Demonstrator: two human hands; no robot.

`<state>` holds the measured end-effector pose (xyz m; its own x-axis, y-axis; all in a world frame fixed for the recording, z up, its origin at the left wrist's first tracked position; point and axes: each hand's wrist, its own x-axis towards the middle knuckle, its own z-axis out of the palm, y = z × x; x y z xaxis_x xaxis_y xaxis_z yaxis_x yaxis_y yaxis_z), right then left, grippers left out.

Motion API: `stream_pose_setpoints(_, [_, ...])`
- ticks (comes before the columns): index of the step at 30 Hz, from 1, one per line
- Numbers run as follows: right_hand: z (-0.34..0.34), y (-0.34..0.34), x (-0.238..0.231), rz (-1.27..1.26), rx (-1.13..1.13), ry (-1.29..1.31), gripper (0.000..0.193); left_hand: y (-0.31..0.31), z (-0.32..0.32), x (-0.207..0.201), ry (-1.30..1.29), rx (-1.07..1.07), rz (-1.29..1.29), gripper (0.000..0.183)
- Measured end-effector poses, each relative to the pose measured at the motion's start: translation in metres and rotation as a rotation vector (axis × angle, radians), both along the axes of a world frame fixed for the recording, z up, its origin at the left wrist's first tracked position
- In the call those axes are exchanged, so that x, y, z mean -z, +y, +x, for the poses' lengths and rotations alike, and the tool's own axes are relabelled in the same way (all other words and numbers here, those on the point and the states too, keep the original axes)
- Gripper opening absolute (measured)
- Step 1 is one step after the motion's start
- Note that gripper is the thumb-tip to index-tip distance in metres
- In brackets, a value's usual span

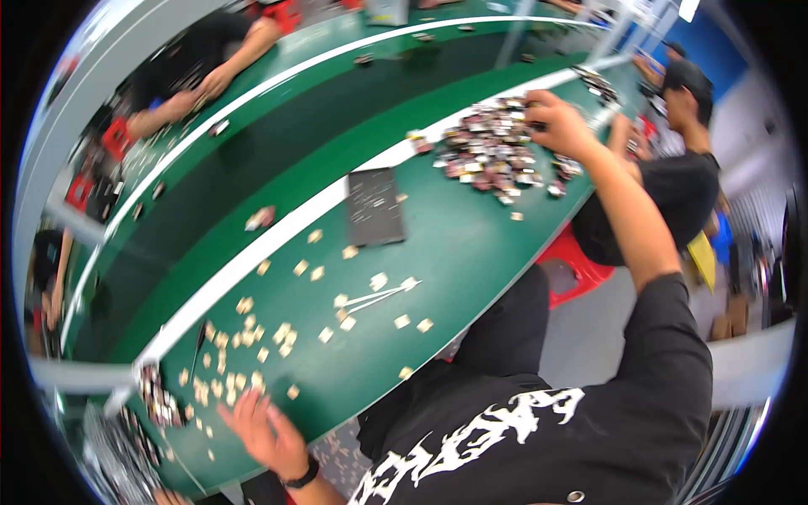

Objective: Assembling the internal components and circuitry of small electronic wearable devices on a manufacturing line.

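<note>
My right hand (559,124) is stretched out to the right end of a heap of small dark and white parts (488,147). Its fingers are bent together at the heap's edge; a small dark piece shows by the fingertips, too blurred to name. Lower left, my left hand (271,433) is held over the near edge of the green table (454,269), fingers apart and holding nothing. Many small cream-coloured square pieces (240,383) lie scattered just beyond it. White tweezers (374,297) lie near the middle, with a dark flat tray (375,206) farther back.
Behind the table runs a dark conveyor belt (278,156) with white rails and a few parts on it. A bundle of parts (160,396) lies at the left end. A co-worker (686,168) sits close on the right, by a red stool (576,261); others work across the belt.
</note>
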<state>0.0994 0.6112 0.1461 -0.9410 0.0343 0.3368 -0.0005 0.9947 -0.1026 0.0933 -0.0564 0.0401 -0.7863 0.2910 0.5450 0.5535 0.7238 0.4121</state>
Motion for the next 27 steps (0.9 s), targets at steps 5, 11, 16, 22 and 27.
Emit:
stream_pose_setpoints(5, [-0.009, -0.09, -0.023, 0.102, -0.236, 0.045, 0.022, 0.048, -0.013, -0.004, -0.187, 0.246, 0.258, 0.031])
stream_pose_setpoints(11, [-0.061, -0.287, -0.02, -0.08, -0.66, -0.008, 0.033, 0.044, -0.011, 0.0, -0.518, 0.358, 0.727, 0.069])
stream_pose_setpoints(16, [-0.105, -0.468, 0.012, -0.261, -1.145, -0.121, 0.041, -0.009, -0.03, 0.008, -0.798, 0.329, 1.398, 0.07])
stream_pose_setpoints(22, [-0.137, -0.647, 0.058, -0.49, -1.459, -0.058, 0.021, -0.108, -0.049, 0.009, -0.49, 0.204, 1.777, 0.043])
stream_pose_setpoints(27, [-0.16, -0.753, 0.086, -0.588, -1.509, -0.061, 0.023, -0.193, -0.056, 0.022, -0.258, -0.085, 1.682, 0.039])
